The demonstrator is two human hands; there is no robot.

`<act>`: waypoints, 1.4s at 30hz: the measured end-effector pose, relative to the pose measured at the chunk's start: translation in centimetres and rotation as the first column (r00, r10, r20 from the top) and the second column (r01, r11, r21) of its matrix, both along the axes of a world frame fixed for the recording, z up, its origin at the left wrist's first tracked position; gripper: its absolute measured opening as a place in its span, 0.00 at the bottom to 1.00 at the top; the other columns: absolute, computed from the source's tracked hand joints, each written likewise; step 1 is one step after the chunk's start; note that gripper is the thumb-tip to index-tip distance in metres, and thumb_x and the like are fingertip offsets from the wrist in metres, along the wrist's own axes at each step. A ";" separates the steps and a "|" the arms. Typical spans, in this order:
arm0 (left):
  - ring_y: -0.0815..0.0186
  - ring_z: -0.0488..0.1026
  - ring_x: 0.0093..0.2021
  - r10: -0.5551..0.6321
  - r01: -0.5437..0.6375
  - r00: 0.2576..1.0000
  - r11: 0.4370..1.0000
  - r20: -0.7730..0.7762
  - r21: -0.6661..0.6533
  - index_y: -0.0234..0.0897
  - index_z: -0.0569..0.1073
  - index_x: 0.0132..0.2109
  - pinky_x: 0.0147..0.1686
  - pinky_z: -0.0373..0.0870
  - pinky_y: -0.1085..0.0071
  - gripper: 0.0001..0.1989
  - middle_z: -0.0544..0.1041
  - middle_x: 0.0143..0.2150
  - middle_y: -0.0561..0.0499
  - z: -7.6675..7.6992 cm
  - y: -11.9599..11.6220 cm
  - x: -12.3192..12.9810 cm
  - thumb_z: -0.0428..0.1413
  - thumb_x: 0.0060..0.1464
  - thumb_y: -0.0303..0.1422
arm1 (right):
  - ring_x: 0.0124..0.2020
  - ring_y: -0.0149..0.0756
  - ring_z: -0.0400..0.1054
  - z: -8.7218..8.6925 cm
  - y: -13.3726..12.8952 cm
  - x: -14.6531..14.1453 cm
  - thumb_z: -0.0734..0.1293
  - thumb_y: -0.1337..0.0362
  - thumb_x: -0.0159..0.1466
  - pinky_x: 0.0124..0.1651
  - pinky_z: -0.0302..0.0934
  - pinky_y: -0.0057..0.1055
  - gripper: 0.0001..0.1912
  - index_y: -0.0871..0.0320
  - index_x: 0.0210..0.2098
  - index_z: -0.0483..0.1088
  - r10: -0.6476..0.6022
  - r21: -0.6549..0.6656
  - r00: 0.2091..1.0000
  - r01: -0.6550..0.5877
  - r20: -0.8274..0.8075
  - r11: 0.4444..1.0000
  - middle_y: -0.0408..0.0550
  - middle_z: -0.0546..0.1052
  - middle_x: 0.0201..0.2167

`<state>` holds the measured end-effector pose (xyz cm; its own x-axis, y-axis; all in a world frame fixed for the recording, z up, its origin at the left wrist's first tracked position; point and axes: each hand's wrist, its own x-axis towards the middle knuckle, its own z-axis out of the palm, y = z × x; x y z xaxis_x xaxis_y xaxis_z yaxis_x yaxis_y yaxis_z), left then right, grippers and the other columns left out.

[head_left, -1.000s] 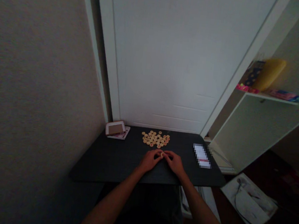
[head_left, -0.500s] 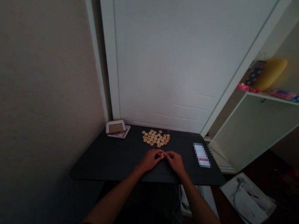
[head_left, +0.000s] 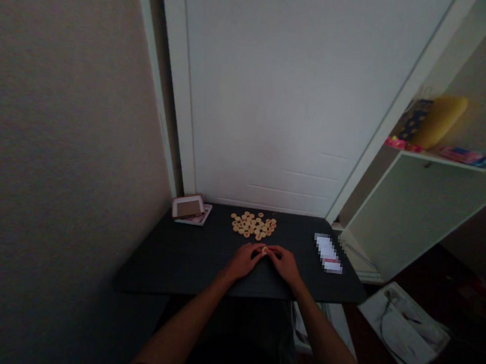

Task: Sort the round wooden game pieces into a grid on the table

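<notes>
Near the middle of the dark table, my left hand and my right hand meet at the fingertips. Pinched between them is a round, pale wooden game piece, which looks like a xiangqi piece. Both hands seem to grip it, though the fingers cover much of its edge. Just beyond my hands lies a loose cluster of similar round pieces. Some carry red or dark marks, too small to read.
On the dark table, an open shallow box rests over another flat one at the back left. A pixelated white rectangle lies right. Behind stands a white door panel; a shelf unit is at right.
The fingers have shifted slightly around the held piece, with the right fingertips closer over it. The cluster of pieces and both forearms are practically unchanged.
</notes>
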<state>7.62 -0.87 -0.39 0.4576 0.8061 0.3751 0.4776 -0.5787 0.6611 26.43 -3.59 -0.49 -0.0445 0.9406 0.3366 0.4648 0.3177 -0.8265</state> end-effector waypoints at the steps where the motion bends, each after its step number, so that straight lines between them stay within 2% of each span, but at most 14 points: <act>1: 0.61 0.74 0.48 0.000 0.000 1.000 1.000 -0.002 0.000 0.44 0.72 0.55 0.52 0.67 0.64 0.17 0.79 0.47 0.50 -0.1 0.1 0.0 0.51 0.62 0.41 | 0.42 0.41 0.76 0.0 0.0 0.0 0.65 0.53 0.63 0.50 0.68 0.39 0.14 0.50 0.43 0.77 -0.008 0.003 1.000 0.008 0.001 1.000 0.45 0.81 0.41; 11: 0.61 0.74 0.47 -0.024 0.024 1.000 1.000 0.004 0.008 0.44 0.73 0.55 0.51 0.68 0.65 0.17 0.79 0.47 0.50 -0.1 0.2 -0.3 0.51 0.62 0.40 | 0.40 0.41 0.76 0.4 -0.4 -0.3 0.66 0.50 0.62 0.48 0.69 0.37 0.15 0.50 0.42 0.77 -0.019 0.008 1.000 0.019 0.010 1.000 0.45 0.81 0.39; 18: 0.61 0.73 0.49 -0.046 0.046 0.999 0.999 0.001 0.016 0.45 0.73 0.55 0.53 0.66 0.64 0.16 0.78 0.49 0.51 0.1 0.0 -0.3 0.52 0.62 0.39 | 0.39 0.41 0.76 0.0 -0.2 -0.3 0.67 0.48 0.61 0.46 0.69 0.37 0.16 0.51 0.40 0.77 -0.049 -0.003 0.999 0.049 0.021 0.999 0.45 0.81 0.37; 24: 0.61 0.73 0.46 -0.051 0.051 0.999 0.999 -0.019 0.000 0.46 0.73 0.54 0.51 0.67 0.65 0.16 0.79 0.46 0.51 0.2 -0.1 -0.3 0.53 0.61 0.39 | 0.36 0.41 0.76 -0.2 -0.1 -0.1 0.67 0.48 0.60 0.43 0.69 0.35 0.17 0.52 0.38 0.77 -0.069 -0.007 0.997 0.069 0.023 0.998 0.46 0.81 0.34; 31: 0.62 0.74 0.45 -0.068 0.068 0.998 0.998 -0.005 -0.004 0.46 0.73 0.54 0.50 0.67 0.66 0.16 0.79 0.44 0.52 0.4 -0.1 -0.3 0.53 0.61 0.40 | 0.38 0.39 0.76 -0.1 0.0 0.1 0.66 0.51 0.62 0.46 0.68 0.34 0.15 0.53 0.40 0.77 -0.055 -0.010 0.997 0.055 0.062 0.998 0.46 0.81 0.37; 35: 0.61 0.74 0.45 -0.030 0.030 1.000 1.000 -0.005 0.002 0.46 0.73 0.54 0.50 0.67 0.66 0.16 0.79 0.43 0.51 0.1 -0.1 -0.1 0.52 0.61 0.41 | 0.39 0.39 0.76 -0.1 0.0 0.1 0.65 0.52 0.63 0.47 0.68 0.34 0.14 0.52 0.41 0.77 -0.061 0.005 0.995 0.060 0.083 0.998 0.45 0.81 0.38; 42: 0.61 0.73 0.47 -0.030 0.030 1.000 0.999 -0.005 0.016 0.45 0.72 0.55 0.52 0.66 0.64 0.17 0.79 0.45 0.51 -0.3 0.2 -0.2 0.50 0.62 0.42 | 0.39 0.38 0.76 0.0 -0.2 0.0 0.66 0.50 0.62 0.46 0.68 0.34 0.16 0.52 0.41 0.77 -0.034 0.005 0.998 0.034 0.052 0.999 0.45 0.81 0.38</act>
<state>7.45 -0.71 -0.67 0.4832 0.7861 0.3854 0.4633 -0.6031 0.6493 26.39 -3.78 -0.45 -0.0303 0.9404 0.3386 0.5177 0.3046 -0.7995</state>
